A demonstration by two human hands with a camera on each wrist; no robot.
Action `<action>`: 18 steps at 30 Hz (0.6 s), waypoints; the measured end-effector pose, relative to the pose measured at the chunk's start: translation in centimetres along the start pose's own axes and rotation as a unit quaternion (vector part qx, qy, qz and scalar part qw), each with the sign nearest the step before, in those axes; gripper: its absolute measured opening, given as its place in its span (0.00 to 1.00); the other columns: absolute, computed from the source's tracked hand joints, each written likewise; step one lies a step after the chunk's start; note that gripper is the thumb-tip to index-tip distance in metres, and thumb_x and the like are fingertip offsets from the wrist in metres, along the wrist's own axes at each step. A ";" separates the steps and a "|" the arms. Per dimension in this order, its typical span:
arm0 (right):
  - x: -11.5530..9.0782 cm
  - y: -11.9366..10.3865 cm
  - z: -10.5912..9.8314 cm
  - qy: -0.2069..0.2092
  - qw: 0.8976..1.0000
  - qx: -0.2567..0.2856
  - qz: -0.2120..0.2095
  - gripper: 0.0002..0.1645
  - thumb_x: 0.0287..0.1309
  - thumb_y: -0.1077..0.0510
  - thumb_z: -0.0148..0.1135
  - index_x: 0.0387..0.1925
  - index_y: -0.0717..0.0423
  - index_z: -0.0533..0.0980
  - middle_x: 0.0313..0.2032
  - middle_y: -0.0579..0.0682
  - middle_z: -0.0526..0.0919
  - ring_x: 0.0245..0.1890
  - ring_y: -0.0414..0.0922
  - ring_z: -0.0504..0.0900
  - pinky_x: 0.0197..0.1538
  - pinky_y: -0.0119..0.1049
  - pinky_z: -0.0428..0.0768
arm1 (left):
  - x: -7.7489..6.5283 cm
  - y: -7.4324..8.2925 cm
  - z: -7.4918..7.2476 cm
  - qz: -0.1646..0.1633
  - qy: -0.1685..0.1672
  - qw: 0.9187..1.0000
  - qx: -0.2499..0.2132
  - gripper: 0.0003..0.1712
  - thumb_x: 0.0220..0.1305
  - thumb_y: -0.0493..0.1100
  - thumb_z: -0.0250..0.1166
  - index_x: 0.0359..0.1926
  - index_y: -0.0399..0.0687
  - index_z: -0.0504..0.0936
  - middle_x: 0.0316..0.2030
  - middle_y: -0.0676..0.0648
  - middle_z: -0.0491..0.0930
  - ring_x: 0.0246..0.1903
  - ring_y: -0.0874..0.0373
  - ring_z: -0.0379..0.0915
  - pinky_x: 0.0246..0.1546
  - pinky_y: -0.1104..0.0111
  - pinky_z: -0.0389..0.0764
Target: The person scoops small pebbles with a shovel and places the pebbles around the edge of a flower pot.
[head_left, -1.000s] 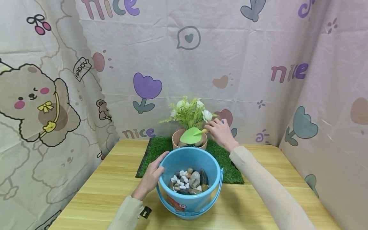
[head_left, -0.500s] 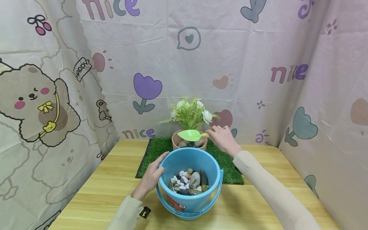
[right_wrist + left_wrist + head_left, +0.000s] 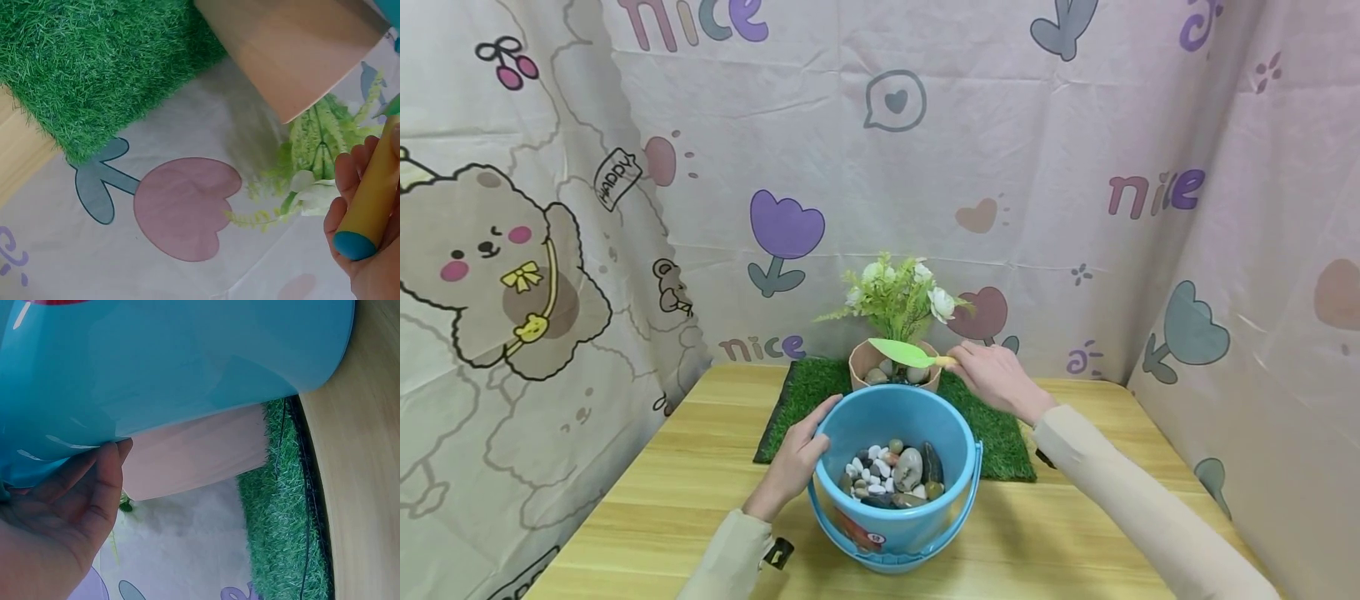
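A light-blue bucket (image 3: 889, 533) stands on the table with white pebbles (image 3: 877, 471) and larger stones (image 3: 908, 468) inside. My left hand (image 3: 797, 458) holds its left rim; in the left wrist view the fingers (image 3: 107, 481) lie along the outer wall. My right hand (image 3: 996, 375) grips a toy trowel with a yellow handle (image 3: 373, 194), blue end and green blade (image 3: 901, 352). The blade is tilted over the pink flower pot (image 3: 857, 367) behind the bucket. Several stones (image 3: 917, 372) lie in that pot, around white flowers and green leaves (image 3: 898, 300).
An artificial grass mat (image 3: 797, 404) lies under the pot and partly behind the bucket on the wooden table (image 3: 700, 467). The bucket's handle (image 3: 917, 557) hangs down at the front. Printed cloth (image 3: 880, 183) encloses the back and sides.
My right hand has moved to the right and lower, and the trowel blade has turned from broad-faced to more edge-on above the pot. The left hand and bucket stay put.
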State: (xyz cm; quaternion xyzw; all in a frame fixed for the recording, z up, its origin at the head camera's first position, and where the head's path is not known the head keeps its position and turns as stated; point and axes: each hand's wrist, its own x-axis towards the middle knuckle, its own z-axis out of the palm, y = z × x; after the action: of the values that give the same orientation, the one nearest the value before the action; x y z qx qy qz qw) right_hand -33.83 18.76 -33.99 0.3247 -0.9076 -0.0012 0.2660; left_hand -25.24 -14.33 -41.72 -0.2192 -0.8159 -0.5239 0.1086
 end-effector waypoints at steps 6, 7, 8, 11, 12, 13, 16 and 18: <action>-0.9 -0.9 -1.0 -0.028 0.998 0.059 0.018 0.12 0.70 0.50 0.52 0.48 0.48 0.76 0.35 0.42 0.80 0.23 0.36 0.70 0.24 0.32 0.66 | 0.1 0.0 -0.1 -0.001 0.002 1.000 0.004 0.37 0.60 0.33 0.44 0.74 0.45 0.61 0.67 0.39 0.69 0.60 0.38 0.73 0.52 0.47 0.79; -1.0 -1.0 -1.1 -0.029 0.997 0.064 0.019 0.12 0.71 0.49 0.52 0.48 0.47 0.76 0.35 0.41 0.80 0.23 0.35 0.70 0.24 0.31 0.66 | 0.2 -0.1 0.0 0.000 0.002 1.000 0.004 0.37 0.60 0.33 0.44 0.74 0.45 0.61 0.67 0.39 0.70 0.60 0.38 0.73 0.52 0.47 0.79; -1.2 -1.1 -1.2 -0.028 0.997 0.067 0.019 0.11 0.71 0.49 0.52 0.47 0.47 0.76 0.36 0.41 0.80 0.23 0.35 0.70 0.24 0.31 0.66 | 0.2 -0.1 0.0 0.000 0.001 1.000 0.004 0.37 0.61 0.33 0.44 0.74 0.45 0.61 0.67 0.39 0.69 0.60 0.38 0.73 0.52 0.47 0.79; -1.7 -1.3 -1.2 -0.020 0.998 0.062 0.012 0.11 0.70 0.49 0.52 0.47 0.45 0.76 0.36 0.40 0.80 0.23 0.34 0.69 0.25 0.31 0.66 | 0.3 -0.1 0.1 -0.002 -0.003 1.000 0.003 0.37 0.61 0.33 0.44 0.74 0.47 0.60 0.68 0.39 0.69 0.61 0.38 0.72 0.53 0.47 0.79; -1.9 -1.4 -1.2 -0.017 0.998 0.061 0.009 0.10 0.70 0.48 0.52 0.46 0.45 0.76 0.36 0.39 0.79 0.23 0.34 0.69 0.25 0.30 0.66 | 0.3 -0.1 0.1 -0.003 -0.005 1.000 0.003 0.37 0.61 0.33 0.44 0.74 0.47 0.60 0.68 0.39 0.68 0.61 0.38 0.72 0.53 0.47 0.79; -2.0 -1.5 -1.3 -0.014 0.998 0.061 0.005 0.10 0.70 0.48 0.53 0.46 0.45 0.76 0.36 0.39 0.79 0.23 0.34 0.69 0.25 0.30 0.66 | 0.3 -0.2 0.1 -0.004 -0.005 1.000 0.003 0.37 0.62 0.33 0.44 0.74 0.48 0.60 0.68 0.39 0.68 0.61 0.38 0.72 0.53 0.47 0.79; -2.5 -1.7 -1.2 -0.006 0.998 0.062 -0.009 0.10 0.70 0.48 0.53 0.46 0.44 0.77 0.34 0.38 0.78 0.23 0.33 0.68 0.24 0.28 0.65 | 0.2 -0.2 0.1 -0.006 -0.003 1.000 0.004 0.37 0.61 0.33 0.44 0.74 0.49 0.60 0.68 0.39 0.68 0.61 0.38 0.72 0.52 0.47 0.79; -2.8 -1.8 -1.2 0.001 0.998 0.067 -0.015 0.11 0.69 0.48 0.54 0.47 0.44 0.77 0.34 0.38 0.77 0.22 0.33 0.67 0.23 0.27 0.63 | 0.2 -0.3 0.1 -0.005 -0.001 1.000 0.003 0.37 0.61 0.33 0.44 0.74 0.48 0.60 0.68 0.38 0.68 0.61 0.37 0.72 0.52 0.47 0.79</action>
State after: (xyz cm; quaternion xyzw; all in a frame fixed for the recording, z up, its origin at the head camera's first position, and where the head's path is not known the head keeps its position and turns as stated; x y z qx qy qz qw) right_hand -30.40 19.20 -34.65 0.3558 -0.9004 0.0558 0.2442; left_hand -25.53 -14.30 -41.89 -0.2153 -0.8185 -0.5220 0.1055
